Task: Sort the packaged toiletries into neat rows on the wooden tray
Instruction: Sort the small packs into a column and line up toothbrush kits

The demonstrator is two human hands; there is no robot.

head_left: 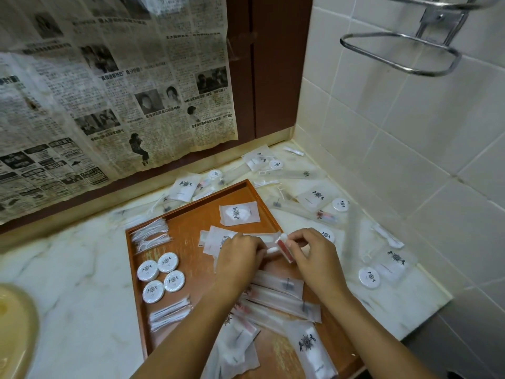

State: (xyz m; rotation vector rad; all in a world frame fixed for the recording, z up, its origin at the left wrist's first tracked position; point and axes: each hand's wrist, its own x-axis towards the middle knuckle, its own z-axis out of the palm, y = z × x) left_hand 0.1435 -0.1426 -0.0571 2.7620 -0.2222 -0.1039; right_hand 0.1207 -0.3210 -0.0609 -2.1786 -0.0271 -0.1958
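The wooden tray [191,214] lies on the marble counter. Both hands meet over its middle. My left hand [240,258] and my right hand [311,253] together pinch a clear packet with a red-and-white item [282,246]. On the tray's left side lie several round white soap boxes [161,277] and two bundles of thin white sachets [151,233] [169,314]. A flat packet with a crest [239,213] rests near the tray's far end. Long clear toothbrush packets [278,291] and more flat crest packets [308,346] lie under my forearms.
Loose packets and round boxes [369,277] are scattered on the counter [82,269] beyond and right of the tray. Newspaper [109,91] covers the back wall. Tiled wall [410,160] with a chrome rack [401,53] stands at right. A yellowish basin rim [13,324] shows at left.
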